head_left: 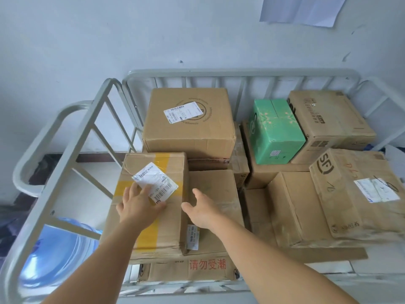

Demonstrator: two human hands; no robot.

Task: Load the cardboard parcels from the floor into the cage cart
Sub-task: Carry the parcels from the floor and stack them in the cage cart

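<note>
We see the grey metal cage cart [219, 72] filling most of the view against a pale wall, its railed sides rising at the far edge and on the left. Inside it cardboard parcels are stacked closely. At the far left sits a large square box [188, 121] with a white label; at the near right lies a worn SF box [359, 191]; at the far right a brown printed box [328, 119] stands touching a green carton [275, 130]. At the near left, just inside the left rail, is the yellow-taped parcel [151, 207], resting on other boxes beside a lower flat box [217, 202]. Outside the cart, low on the left, a blue water bottle [57, 253] shows through the bars. Our left hand [138, 205] lies flat on the taped parcel's top, fingers spread over its label. Our right hand [200, 208] hovers over the flat box, fingers spread and relaxed, holding nothing.
</note>
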